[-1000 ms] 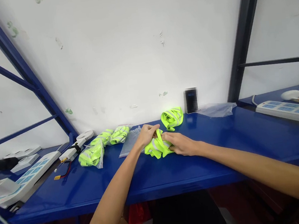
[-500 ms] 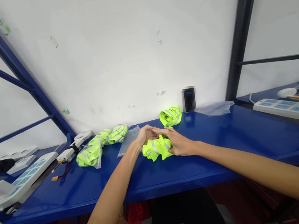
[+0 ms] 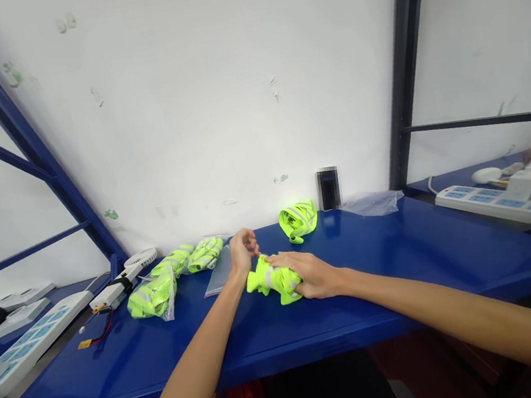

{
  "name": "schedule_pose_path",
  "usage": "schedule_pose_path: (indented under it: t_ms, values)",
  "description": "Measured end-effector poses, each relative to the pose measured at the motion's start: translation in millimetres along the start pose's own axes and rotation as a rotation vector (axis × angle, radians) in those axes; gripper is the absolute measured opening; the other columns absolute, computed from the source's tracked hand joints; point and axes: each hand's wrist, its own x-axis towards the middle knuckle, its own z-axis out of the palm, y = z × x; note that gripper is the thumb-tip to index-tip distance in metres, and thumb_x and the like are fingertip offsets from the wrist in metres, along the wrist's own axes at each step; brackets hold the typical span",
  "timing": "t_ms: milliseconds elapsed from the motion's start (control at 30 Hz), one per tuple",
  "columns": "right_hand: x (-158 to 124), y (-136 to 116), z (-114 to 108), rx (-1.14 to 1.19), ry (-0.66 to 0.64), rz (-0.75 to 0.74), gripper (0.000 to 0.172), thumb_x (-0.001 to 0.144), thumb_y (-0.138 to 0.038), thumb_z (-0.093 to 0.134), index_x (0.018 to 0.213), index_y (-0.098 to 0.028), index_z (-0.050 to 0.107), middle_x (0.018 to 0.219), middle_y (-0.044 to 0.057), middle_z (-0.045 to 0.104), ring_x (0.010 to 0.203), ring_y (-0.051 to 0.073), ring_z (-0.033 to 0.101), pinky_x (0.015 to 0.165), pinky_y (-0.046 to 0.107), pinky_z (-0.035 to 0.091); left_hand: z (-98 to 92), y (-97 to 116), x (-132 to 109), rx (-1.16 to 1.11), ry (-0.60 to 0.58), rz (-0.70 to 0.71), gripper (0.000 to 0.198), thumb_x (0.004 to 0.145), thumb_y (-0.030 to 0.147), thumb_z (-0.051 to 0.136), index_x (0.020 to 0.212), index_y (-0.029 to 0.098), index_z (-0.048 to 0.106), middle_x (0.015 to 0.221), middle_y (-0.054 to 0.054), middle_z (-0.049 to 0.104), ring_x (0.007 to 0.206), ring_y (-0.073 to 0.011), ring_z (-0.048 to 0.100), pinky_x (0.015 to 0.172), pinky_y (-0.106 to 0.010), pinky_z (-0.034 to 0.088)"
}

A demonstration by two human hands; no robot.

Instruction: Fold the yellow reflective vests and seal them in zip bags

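A rolled-up fluorescent yellow reflective vest (image 3: 270,280) with grey bands lies crumpled near the middle of the blue table. My right hand (image 3: 310,272) is wrapped over its right side, fingers across the top and thumb low at the near edge. Just beyond the bundle's upper left, my left hand (image 3: 244,251) is raised with its fingers curled inward. Whatever those fingers may hold is too small or hidden to make out. Behind the hands, another rolled reflective vest (image 3: 299,219) rests by the wall.
At left lie bagged yellow vests (image 3: 154,293), a flat clear plastic bag (image 3: 217,275), a small white fan (image 3: 142,258) and a power strip (image 3: 35,343). A dark blurred box (image 3: 328,190) and a clear bag (image 3: 374,204) are at the wall. Another power strip (image 3: 500,201) sits right.
My left hand has drawn away from my right and curled its fingers. My right hand has closed further over the vest bundle. The view has shifted slightly.
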Motion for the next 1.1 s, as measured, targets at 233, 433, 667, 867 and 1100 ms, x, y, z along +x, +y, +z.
schedule_pose_path:
  t_ms: [233,433,667,867,1100]
  values:
    - [40,17,-16,0.147,0.429,0.453,0.061,0.066,-0.013,0.061,0.125,-0.019,0.051,0.118,0.009,0.065,0.104,0.025,0.063,0.094,0.04,0.048,-9.5,-2,-8,0.187,-0.144,0.26,0.048,0.075,0.039,0.066,0.119,0.026,0.055,0.118,-0.004,0.06,0.107,-0.0198,0.057,0.085,-0.026,0.046]
    - [57,21,-8,0.393,0.41,0.496,0.07,0.068,-0.018,0.059,0.136,-0.025,0.041,0.123,0.007,0.06,0.104,0.024,0.062,0.091,0.04,0.051,-2.1,-9,-15,0.374,-0.092,0.294,0.069,0.074,0.039,0.073,0.132,0.025,0.039,0.13,-0.008,0.053,0.12,-0.0237,0.051,0.1,-0.032,0.039]
    - [52,15,-3,0.769,0.31,0.61,0.055,0.074,-0.028,0.048,0.129,-0.026,0.041,0.103,0.004,0.066,0.093,0.023,0.065,0.083,0.038,0.053,1.1,-13,-12,0.348,0.081,0.363,0.042,0.074,0.04,0.073,0.104,0.021,0.05,0.1,-0.003,0.058,0.096,-0.0189,0.056,0.085,-0.027,0.043]
    - [52,13,10,0.457,0.486,0.596,0.055,0.064,-0.038,0.076,0.112,-0.025,0.05,0.103,0.002,0.061,0.096,0.024,0.059,0.088,0.039,0.049,2.9,-15,-10,0.313,0.123,0.335,0.033,0.077,0.046,0.066,0.085,0.022,0.045,0.081,0.003,0.054,0.078,-0.0149,0.054,0.074,-0.024,0.043]
    - [46,15,-2,0.254,0.471,0.523,0.042,0.067,-0.034,0.074,0.103,-0.022,0.056,0.105,0.002,0.061,0.103,0.025,0.055,0.096,0.04,0.041,-60.4,36,-19,0.786,-0.193,0.257,0.023,0.075,0.04,0.069,0.087,0.021,0.066,0.085,-0.003,0.064,0.085,-0.0219,0.055,0.076,-0.027,0.042]
